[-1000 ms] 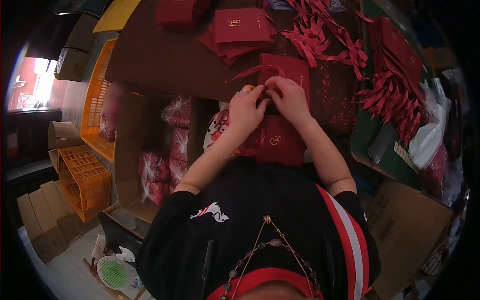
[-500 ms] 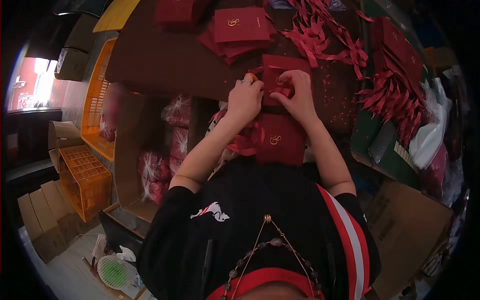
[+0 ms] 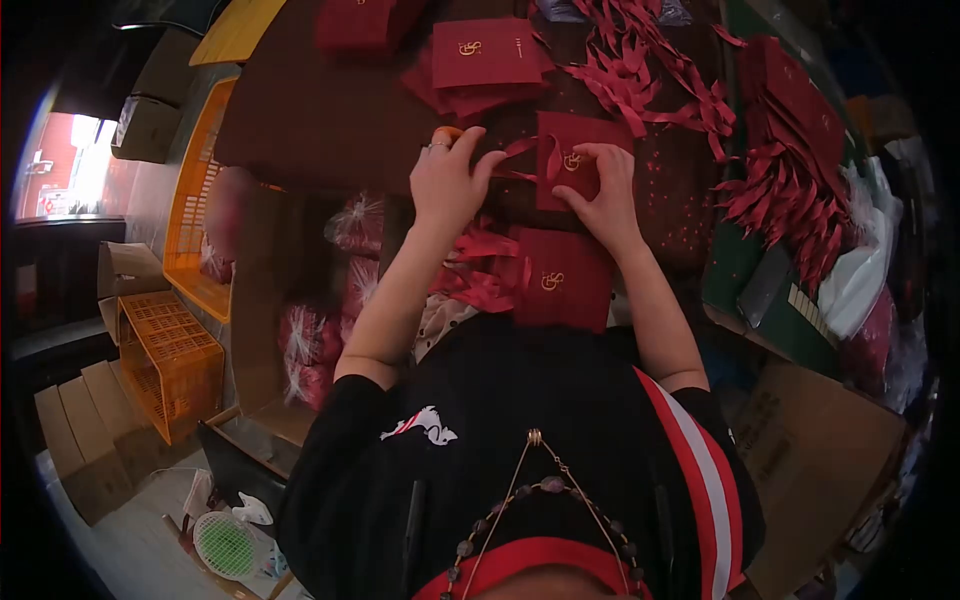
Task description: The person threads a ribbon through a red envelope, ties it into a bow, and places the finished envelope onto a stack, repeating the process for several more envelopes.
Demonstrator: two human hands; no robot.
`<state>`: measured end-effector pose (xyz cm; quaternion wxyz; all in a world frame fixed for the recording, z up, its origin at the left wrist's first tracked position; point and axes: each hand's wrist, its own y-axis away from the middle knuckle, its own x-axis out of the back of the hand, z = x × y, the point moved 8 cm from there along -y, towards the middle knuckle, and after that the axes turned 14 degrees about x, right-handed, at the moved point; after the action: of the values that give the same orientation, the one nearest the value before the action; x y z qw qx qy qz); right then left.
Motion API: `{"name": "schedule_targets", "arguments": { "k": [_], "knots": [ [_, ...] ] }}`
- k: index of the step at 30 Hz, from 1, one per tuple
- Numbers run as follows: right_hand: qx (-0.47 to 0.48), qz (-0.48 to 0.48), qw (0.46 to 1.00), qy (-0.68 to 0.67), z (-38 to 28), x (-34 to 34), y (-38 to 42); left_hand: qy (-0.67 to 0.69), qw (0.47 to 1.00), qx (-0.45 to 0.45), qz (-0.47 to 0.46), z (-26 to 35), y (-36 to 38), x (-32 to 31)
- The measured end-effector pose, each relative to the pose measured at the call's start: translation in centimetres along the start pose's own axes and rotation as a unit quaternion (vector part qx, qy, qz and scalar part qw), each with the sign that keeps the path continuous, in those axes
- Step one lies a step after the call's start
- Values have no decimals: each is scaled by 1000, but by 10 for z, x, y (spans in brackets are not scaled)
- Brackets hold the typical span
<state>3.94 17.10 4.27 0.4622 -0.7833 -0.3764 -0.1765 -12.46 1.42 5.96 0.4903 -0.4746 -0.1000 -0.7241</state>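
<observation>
A flat dark-red pouch (image 3: 553,180) with a gold logo lies on the brown table, its red ribbon (image 3: 520,160) running out to the left. My left hand (image 3: 448,185), with a ring and an orange cover on one fingertip, is just left of that ribbon; its thumb and fingers are spread. My right hand (image 3: 608,200) rests over the pouch's right side, thumb and index finger apart around the logo. Closer to my body lies another red pouch (image 3: 575,290) with a gold logo, and loose red ribbons (image 3: 480,275) trail from its left side.
Stacked red pouches (image 3: 490,65) lie at the back. Bunched red ribbons (image 3: 625,85) and small red scraps sit to their right. More ribboned pouches (image 3: 790,110) fill the right side. At left stand orange crates (image 3: 172,350) and a carton (image 3: 260,350) with plastic-wrapped red bundles.
My left hand has moved left, away from the pouch, and its fingers have spread. My right hand's thumb and index finger have parted, exposing the logo. The ribbon now extends left.
</observation>
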Motion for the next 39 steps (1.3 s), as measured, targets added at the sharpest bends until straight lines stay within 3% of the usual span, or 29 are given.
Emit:
{"name": "schedule_targets", "arguments": {
  "k": [4,8,14,18,20,23,24,26,27,28,30,32,33,35,38,39],
  "knots": [
    [-7,-4,1000,1,4,1,0,13,998,-35,-56,-2,-3,-37],
    [-27,-15,1000,3,5,-3,2,7,1000,2,12,-32,-2,-29],
    [-17,-30,999,4,2,-6,0,48,995,-29,87,-24,6,-3],
    [-1,-39,999,6,5,-6,-2,76,948,-288,-113,50,49,-4],
    [-16,-36,999,-11,12,-1,-7,0,932,-337,-129,55,69,-29],
    [-127,23,989,-68,37,16,-11,25,950,-294,-100,43,70,-43],
    [-133,96,983,-86,46,31,-15,26,950,-294,-100,45,71,-40],
    [-60,154,980,115,53,61,-26,131,941,-305,-69,54,67,-16],
    [-133,147,974,112,52,69,-30,131,940,-306,-68,59,66,-5],
    [-132,148,974,111,59,70,-29,158,937,-308,-37,65,64,15],
    [-179,29,976,121,88,58,-21,214,935,-284,-4,69,52,43],
    [-139,56,983,102,91,63,-11,241,944,-227,-3,63,35,55],
    [-131,40,981,134,85,70,-8,232,954,-188,-17,58,22,52],
    [-112,8,976,187,75,83,3,222,973,4,-60,39,2,36],
    [-174,-119,942,260,70,99,27,217,971,67,-72,25,-12,3],
    [-178,-119,941,261,67,106,33,187,975,87,-79,20,-14,-11]
  ]
}}
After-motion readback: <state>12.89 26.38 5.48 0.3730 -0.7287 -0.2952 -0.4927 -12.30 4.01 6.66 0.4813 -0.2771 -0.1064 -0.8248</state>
